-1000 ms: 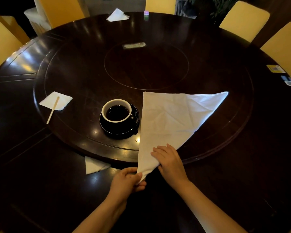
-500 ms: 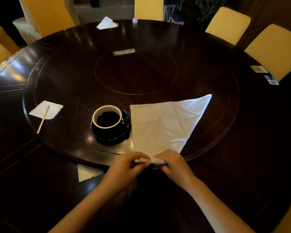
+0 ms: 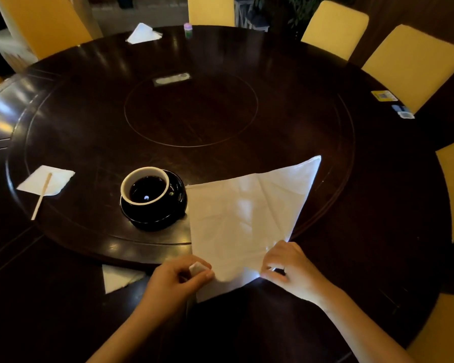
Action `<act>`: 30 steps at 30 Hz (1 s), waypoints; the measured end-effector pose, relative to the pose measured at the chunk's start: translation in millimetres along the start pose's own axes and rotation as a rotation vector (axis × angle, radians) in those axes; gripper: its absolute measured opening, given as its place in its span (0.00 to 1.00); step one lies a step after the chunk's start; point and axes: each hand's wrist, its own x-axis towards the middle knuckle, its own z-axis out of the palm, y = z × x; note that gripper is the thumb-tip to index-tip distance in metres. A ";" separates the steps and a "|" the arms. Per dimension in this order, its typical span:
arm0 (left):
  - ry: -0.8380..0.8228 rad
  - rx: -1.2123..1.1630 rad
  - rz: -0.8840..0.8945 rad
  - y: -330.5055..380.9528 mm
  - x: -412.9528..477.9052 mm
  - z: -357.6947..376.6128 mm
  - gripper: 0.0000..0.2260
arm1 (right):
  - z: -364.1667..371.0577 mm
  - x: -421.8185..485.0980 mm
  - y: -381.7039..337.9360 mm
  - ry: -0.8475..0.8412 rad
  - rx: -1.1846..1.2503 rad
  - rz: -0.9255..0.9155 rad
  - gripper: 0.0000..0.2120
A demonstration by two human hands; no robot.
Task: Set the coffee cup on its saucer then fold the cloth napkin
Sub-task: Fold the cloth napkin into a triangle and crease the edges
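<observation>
A black coffee cup (image 3: 144, 188) with a white rim, full of dark coffee, stands on its black saucer (image 3: 155, 221) on the turntable. Right beside it lies the white cloth napkin (image 3: 247, 221), spread with one corner pointing far right. Its near edge hangs over the turntable rim toward me. My left hand (image 3: 176, 281) pinches the napkin's near left corner between thumb and fingers. My right hand (image 3: 291, 268) pinches the near right edge, about a hand's width away.
The big round dark table (image 3: 378, 231) has a raised turntable (image 3: 89, 121). A paper napkin with a wooden stirrer (image 3: 46, 179) lies left. Another paper napkin (image 3: 118, 279) lies near my left hand. Yellow chairs (image 3: 412, 64) ring the table; small cards (image 3: 384, 95) lie far right.
The hands were together on the napkin's near tip. They have since moved apart, each holding cloth, and the near part of the napkin has opened wider and drawn toward me.
</observation>
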 end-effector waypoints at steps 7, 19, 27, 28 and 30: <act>-0.165 0.032 -0.098 -16.2 -26.4 -29.8 0.17 | 0.1 43.5 -4.8 -0.289 -0.115 0.021 0.39; 0.127 -0.154 -0.209 -7.0 35.3 -18.9 0.05 | -6.8 14.4 23.1 0.022 0.032 -0.108 0.22; 0.294 -0.087 -0.327 10.0 138.6 7.3 0.08 | 18.0 -1.5 20.4 0.149 -0.057 0.021 0.10; 0.295 -0.087 -0.325 13.3 144.2 11.2 0.09 | 21.7 -1.7 19.9 0.142 -0.070 0.040 0.11; 0.312 -0.102 -0.307 20.8 150.1 15.2 0.09 | 29.2 -2.7 18.9 0.151 -0.090 0.075 0.12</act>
